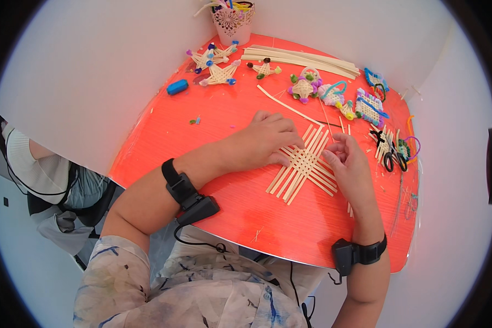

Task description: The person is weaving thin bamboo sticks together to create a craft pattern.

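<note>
A flat cross-shaped weave of pale, narrow wooden or bamboo strips lies on the red table in front of me, its loose ends fanning out. My left hand comes over its left side; thumb and fingers close on the strips at that edge. At the right side is my right hand, fingers curled, thumb near the forefinger beside the strip ends. What it pinches, if anything, is hidden. One long loose strip slants across the table beyond the weave. Thin strip ends show above and below my right hand.
A bundle of strips lies at the back near a white lattice pot. Woven stars, a blue block and colourful woven ornaments lie around. Black scissors sit at right. Another person is at far left.
</note>
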The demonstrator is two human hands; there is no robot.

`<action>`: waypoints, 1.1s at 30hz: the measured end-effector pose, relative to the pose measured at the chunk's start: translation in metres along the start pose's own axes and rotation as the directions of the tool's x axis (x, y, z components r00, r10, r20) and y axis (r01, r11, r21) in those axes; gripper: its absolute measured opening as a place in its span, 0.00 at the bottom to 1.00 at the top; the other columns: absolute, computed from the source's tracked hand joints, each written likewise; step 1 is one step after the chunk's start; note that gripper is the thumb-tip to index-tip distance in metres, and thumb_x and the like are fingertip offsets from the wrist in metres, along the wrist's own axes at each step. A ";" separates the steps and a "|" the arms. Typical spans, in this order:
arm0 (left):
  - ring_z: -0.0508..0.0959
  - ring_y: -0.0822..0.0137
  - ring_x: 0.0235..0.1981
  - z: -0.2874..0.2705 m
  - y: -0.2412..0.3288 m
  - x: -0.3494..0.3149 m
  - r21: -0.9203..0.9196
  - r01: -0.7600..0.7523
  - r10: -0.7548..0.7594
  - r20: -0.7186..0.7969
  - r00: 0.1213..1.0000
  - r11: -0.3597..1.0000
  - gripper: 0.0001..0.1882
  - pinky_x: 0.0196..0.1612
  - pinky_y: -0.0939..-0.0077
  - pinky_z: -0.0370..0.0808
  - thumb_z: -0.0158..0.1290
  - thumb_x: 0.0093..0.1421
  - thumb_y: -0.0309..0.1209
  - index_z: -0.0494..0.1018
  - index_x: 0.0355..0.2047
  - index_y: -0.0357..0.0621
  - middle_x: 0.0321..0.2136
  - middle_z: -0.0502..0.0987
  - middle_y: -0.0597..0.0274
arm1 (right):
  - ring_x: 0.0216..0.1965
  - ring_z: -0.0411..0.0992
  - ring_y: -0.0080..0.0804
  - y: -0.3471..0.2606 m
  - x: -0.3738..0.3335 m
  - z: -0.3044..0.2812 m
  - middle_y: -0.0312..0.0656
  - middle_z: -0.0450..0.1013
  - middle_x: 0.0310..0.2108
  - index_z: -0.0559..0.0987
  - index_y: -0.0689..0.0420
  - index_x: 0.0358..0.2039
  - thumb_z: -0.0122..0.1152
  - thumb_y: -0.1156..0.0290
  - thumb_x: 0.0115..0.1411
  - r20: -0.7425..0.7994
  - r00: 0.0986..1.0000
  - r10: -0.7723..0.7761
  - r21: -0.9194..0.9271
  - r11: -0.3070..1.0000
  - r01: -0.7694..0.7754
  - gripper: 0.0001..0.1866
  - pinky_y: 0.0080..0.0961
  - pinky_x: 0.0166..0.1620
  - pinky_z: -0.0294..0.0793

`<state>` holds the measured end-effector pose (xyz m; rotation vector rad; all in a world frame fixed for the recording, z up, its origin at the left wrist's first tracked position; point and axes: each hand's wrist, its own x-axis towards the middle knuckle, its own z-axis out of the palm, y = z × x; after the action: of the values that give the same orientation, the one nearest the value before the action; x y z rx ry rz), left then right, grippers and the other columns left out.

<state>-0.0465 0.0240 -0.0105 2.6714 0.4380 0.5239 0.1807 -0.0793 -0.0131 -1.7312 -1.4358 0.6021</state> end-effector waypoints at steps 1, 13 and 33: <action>0.68 0.61 0.51 0.000 0.000 0.001 0.009 -0.026 0.026 0.000 1.000 1.000 0.21 0.56 0.63 0.59 0.63 0.53 0.39 0.75 0.47 0.52 0.42 0.72 0.65 | 0.24 0.71 0.26 0.003 0.001 0.001 0.44 0.76 0.32 0.70 0.68 0.52 0.66 0.72 0.58 0.010 1.000 0.013 0.093 0.996 -0.014 0.24 0.24 0.32 0.73; 0.67 0.61 0.52 0.003 -0.002 0.001 0.022 -0.052 0.052 0.028 0.998 0.998 0.19 0.57 0.61 0.59 0.63 0.51 0.39 0.78 0.44 0.52 0.43 0.72 0.65 | 0.42 0.69 0.43 -0.004 -0.004 -0.001 0.46 0.67 0.40 0.77 0.54 0.46 0.60 0.81 0.55 0.077 0.968 -0.238 -0.319 0.914 0.250 0.18 0.36 0.45 0.73; 0.74 0.69 0.43 -0.002 -0.005 0.003 -0.753 0.358 -0.639 -0.107 0.762 0.553 0.23 0.47 0.72 0.73 0.62 0.59 0.41 0.69 0.45 0.36 0.40 0.74 0.58 | 0.46 0.62 0.47 -0.011 -0.003 -0.010 0.45 0.65 0.44 0.73 0.58 0.33 0.62 0.83 0.50 -0.014 0.903 -0.429 -0.502 0.784 0.365 0.11 0.43 0.49 0.65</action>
<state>-0.0456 0.0299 -0.0101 1.5824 0.8915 0.8124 0.1814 -0.0844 0.0015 -1.7077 -1.9037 -0.1224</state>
